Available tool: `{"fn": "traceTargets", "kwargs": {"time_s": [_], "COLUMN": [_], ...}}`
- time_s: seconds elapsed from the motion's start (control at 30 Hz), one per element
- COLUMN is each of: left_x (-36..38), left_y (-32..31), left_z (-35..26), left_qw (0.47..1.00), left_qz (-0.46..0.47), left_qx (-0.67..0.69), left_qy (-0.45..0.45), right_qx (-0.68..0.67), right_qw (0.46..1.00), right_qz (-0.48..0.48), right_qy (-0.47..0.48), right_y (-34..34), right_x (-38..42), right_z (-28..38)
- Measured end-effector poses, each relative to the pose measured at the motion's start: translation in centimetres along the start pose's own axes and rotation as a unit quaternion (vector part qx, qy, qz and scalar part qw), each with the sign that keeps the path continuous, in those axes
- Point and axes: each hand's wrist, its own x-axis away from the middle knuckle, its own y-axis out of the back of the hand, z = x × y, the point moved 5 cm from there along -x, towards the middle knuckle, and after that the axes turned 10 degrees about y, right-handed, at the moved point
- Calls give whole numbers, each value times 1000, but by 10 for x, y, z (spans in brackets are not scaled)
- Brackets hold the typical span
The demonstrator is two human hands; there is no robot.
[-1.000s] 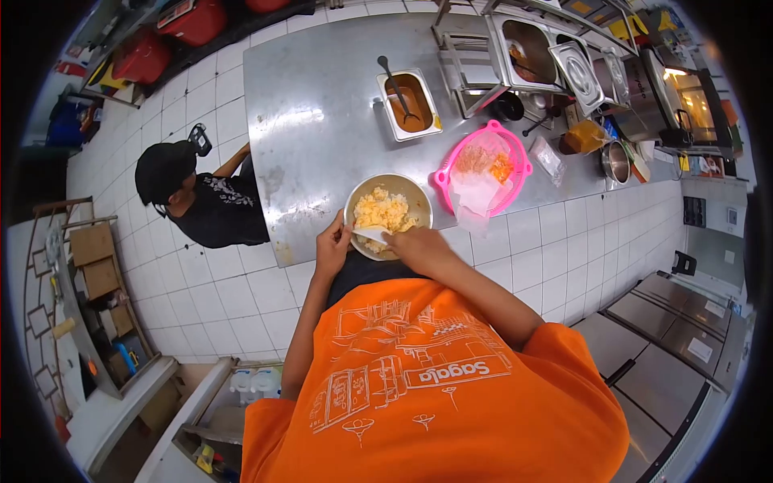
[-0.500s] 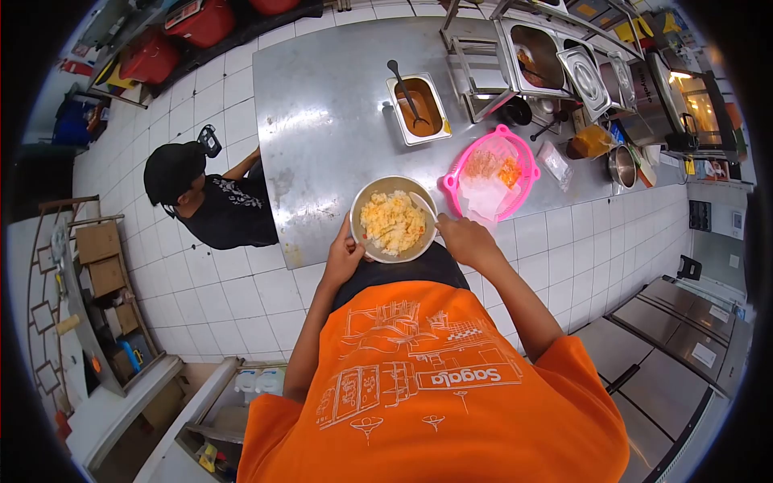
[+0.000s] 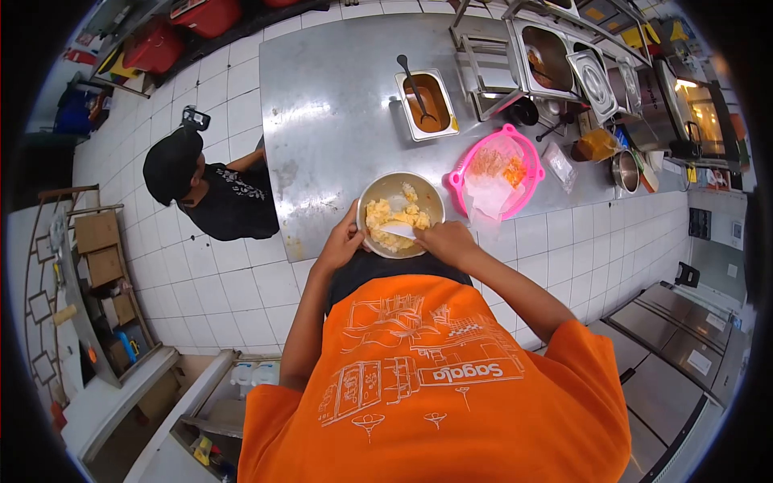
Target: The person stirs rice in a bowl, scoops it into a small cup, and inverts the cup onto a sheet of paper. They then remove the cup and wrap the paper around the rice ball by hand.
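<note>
A metal bowl (image 3: pixel 386 190) is at the near edge of the steel table, in front of the orange shirt. My left hand (image 3: pixel 345 240) grips its left rim, fingers closed on the side. Inside lies a yellowish mix that looks like rice (image 3: pixel 377 212), heaped toward the near side, with a stretch of bare wall at the far side. My right hand (image 3: pixel 445 241) is wrapped round the handle of a white spoon (image 3: pixel 398 230), whose blade lies in the rice. Right of the bowl is a pink basket (image 3: pixel 457 179) holding a plastic liner and pale and orange shredded food.
On the steel table (image 3: pixel 322 121), a metal pan of brown sauce (image 3: pixel 436 97) holds a black ladle (image 3: pixel 412 80). Metal food containers (image 3: pixel 547 60), a plastic bag (image 3: pixel 559 167) and a pot (image 3: pixel 625 171) line the right. Another person (image 3: pixel 221 197) in black is at the left edge.
My right hand has moved in over the bowl, and the spoon has swung from the right rim down across the rice. The rice is pushed nearer, baring the far wall.
</note>
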Motion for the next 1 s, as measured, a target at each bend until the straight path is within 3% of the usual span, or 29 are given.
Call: {"fn": "traceTargets", "kwargs": {"time_s": [0.1, 0.2, 0.33, 0.5, 0.57, 0.67, 0.7, 0.83, 0.93, 1.0], "left_x": [7, 4, 5, 5, 11, 11, 10, 12, 6, 4], "left_y": [-4, -8, -11, -13, -13, -14, -14, -18, -19, -20], "left_z": [12, 7, 12, 18, 9, 13, 12, 1, 7, 12], "left_qw": [999, 998, 998, 998, 996, 998, 997, 993, 996, 997], "left_qz": [-13, -14, -43, -42, -45, -38, -37, -43, -30, -30], "left_qx": [31, 55, 44, 43, 82, 41, 62, 111, 74, 65], "left_qy": [-17, -22, -21, -14, -13, 1, -1, -12, -29, -29], "right_qx": [-28, 8, -10, -4, -31, -4, -5, -64, -127, -183], "right_qw": [999, 998, 997, 999, 998, 998, 998, 995, 985, 973], "right_qz": [23, 56, 81, 38, 45, 56, 29, -24, -78, -128], "right_qy": [-6, -11, 8, -4, -44, -26, -59, -70, -91, -55], "right_y": [44, 0, 38, -4, 38, 25, -19, 28, 9, -21], "right_x": [15, 3, 12, 7, 17, 23, 4, 13, 7, -27], "right_z": [2, 8, 7, 3, 15, 18, 3, 6, -43, -56]}}
